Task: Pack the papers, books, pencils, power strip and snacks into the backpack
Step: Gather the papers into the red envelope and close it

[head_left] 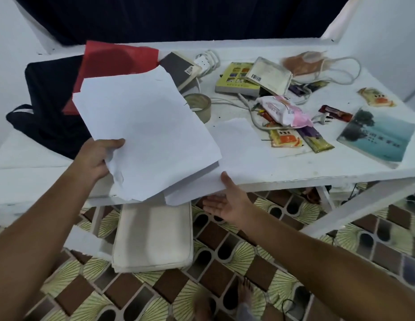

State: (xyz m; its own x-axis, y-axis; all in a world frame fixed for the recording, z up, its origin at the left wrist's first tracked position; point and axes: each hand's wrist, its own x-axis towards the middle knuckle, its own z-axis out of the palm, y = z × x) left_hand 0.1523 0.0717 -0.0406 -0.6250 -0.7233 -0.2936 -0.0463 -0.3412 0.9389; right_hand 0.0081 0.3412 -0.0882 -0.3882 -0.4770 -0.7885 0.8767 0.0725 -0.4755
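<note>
Head view: the left hand (98,158) pinches a stack of white papers (144,133) at its lower left edge, thumb on top, holding it tilted above the front of the white worktop (317,167). The right hand (227,202) lies palm up with fingers spread and relaxed, its thumb touching the front edge of a loose sheet (234,144) that overhangs the worktop.

The dark backpack (46,89) sits at the left rear, with a red folder (109,63) leaning over it. Behind the papers lie a dark book (178,68) bearing a barcode sticker, the white power strip (205,62) and a roll of tape (200,106). To the right, a yellow book (236,79) carries a cream book (270,76) with a barcode. Snack packets (285,137) show Chinese characters, too blurred to read. A blue-covered book (378,135) lies near the right edge; its title seems to be Chinese.
</note>
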